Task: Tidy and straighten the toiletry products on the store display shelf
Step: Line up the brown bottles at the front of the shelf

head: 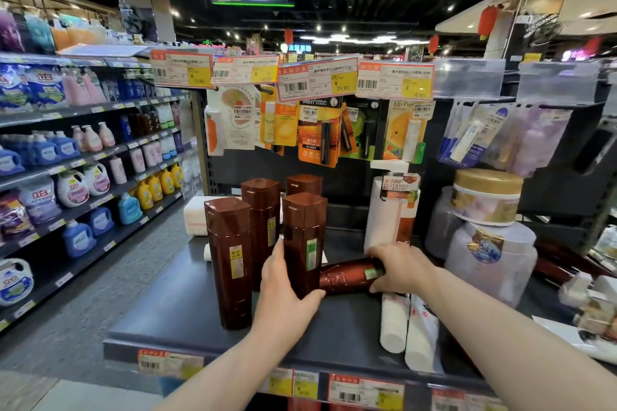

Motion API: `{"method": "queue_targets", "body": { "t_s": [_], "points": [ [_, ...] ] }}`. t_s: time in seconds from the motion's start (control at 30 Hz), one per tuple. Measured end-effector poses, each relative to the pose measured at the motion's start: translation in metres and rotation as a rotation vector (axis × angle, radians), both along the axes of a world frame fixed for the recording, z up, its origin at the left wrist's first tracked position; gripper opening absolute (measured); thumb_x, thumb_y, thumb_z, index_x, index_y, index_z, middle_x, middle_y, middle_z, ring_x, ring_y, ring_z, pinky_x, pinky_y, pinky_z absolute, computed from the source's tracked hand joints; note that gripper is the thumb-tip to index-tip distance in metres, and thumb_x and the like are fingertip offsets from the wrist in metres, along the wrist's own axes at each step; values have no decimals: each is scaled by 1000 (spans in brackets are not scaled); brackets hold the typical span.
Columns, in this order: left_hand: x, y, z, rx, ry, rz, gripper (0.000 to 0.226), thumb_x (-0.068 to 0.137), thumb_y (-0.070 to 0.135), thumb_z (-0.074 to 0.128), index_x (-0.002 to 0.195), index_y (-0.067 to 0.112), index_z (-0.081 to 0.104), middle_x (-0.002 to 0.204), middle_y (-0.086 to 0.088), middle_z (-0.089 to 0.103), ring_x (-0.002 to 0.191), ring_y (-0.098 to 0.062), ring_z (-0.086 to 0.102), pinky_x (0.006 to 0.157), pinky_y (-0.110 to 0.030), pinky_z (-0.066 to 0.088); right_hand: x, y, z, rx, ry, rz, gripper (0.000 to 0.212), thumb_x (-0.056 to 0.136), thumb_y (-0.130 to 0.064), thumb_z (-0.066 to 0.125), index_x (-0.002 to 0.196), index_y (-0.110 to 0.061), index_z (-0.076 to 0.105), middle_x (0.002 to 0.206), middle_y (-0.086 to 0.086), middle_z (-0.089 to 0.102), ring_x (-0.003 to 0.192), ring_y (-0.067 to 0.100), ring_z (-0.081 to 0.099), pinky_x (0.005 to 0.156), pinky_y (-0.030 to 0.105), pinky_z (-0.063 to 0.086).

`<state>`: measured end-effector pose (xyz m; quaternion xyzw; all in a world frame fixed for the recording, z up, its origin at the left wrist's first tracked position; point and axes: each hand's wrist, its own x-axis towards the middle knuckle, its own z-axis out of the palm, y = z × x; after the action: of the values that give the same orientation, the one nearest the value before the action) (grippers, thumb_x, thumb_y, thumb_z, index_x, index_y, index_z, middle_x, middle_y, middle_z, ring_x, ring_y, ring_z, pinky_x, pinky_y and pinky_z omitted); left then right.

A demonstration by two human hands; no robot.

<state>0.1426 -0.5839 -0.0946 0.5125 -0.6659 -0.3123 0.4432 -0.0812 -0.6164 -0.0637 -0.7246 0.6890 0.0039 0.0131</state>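
Observation:
Several tall brown bottles stand upright on the dark display shelf (173,320). My left hand (283,294) grips the base of one upright brown bottle (303,237) at the middle. Just right of it a fallen brown bottle (347,275) lies on its side, and my right hand (400,267) grips its right end. Another brown bottle (228,260) stands nearer the front left, apart from both hands. Two white tubes (394,324) lie flat under my right forearm.
A white pump bottle (390,210) stands behind my right hand. Translucent tubs (490,260) with a gold-lidded jar (487,197) on top sit at the right. Carded lip balms (320,130) hang above the shelf under price tags. An aisle and detergent shelves (83,177) lie left.

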Motion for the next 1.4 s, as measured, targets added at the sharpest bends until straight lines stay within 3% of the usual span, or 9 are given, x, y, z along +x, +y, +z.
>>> {"method": "queue_targets", "body": {
  "t_s": [0.13,0.3,0.57,0.83,0.97,1.07,1.17,1.3,1.4],
  "points": [
    [-1,12,6,-187,-58,132,99,74,26,73,144,35,4,145,14,17,136,-7,16,108,-25,15,1,-2,-9,-64,132,54,71,72,-46,71,135,-31,40,130,0,55,120,23,49,97,40,41],
    [-6,28,12,-394,-30,1,62,76,18,69,114,54,36,113,32,39,110,6,43,91,-14,40,0,6,0,-152,168,90,62,70,-43,67,126,-31,43,124,-2,54,114,21,47,97,39,38],
    [-49,23,23,-300,-225,-218,67,78,37,67,136,26,35,133,14,40,121,3,31,102,-19,22,-13,52,54,-289,400,274,51,72,-46,63,120,-33,51,120,-7,56,120,20,45,108,46,22],
    [-85,28,24,-62,-151,-280,56,71,29,72,119,37,44,117,4,55,108,-16,55,93,-39,46,-13,99,72,-597,489,377,73,70,-40,70,137,-28,42,148,2,38,143,30,18,110,56,-7],
    [-77,43,18,3,163,-262,43,72,22,74,93,45,46,106,10,60,96,-1,58,79,-18,46,-14,114,63,-613,-161,76,125,62,-54,75,139,-42,-22,151,-12,-24,142,14,-17,117,44,6],
    [-66,53,15,-26,264,-229,44,73,16,75,90,47,49,97,18,63,87,9,59,68,-6,44,7,119,48,-310,-881,17,97,60,-50,79,135,-55,17,138,-23,38,127,-2,39,100,23,41],
    [-51,61,14,-70,251,-229,50,73,8,71,88,52,53,92,16,65,85,9,60,64,-4,45,37,108,21,-187,-1029,77,41,69,-36,78,100,-46,54,93,-20,65,85,-9,62,66,13,53],
    [-22,64,12,-148,121,-176,58,70,12,70,105,52,47,111,15,50,105,10,47,83,-8,42,65,94,14,-161,-1084,142,42,71,-30,76,110,-28,60,105,-8,69,100,7,63,90,37,52],
    [4,63,6,-166,63,-81,72,71,13,73,108,57,30,113,29,34,106,23,33,86,-5,29,77,86,19,-126,-1055,190,49,71,-27,77,114,-29,53,107,-12,65,102,4,60,88,29,51]
  ]
}}
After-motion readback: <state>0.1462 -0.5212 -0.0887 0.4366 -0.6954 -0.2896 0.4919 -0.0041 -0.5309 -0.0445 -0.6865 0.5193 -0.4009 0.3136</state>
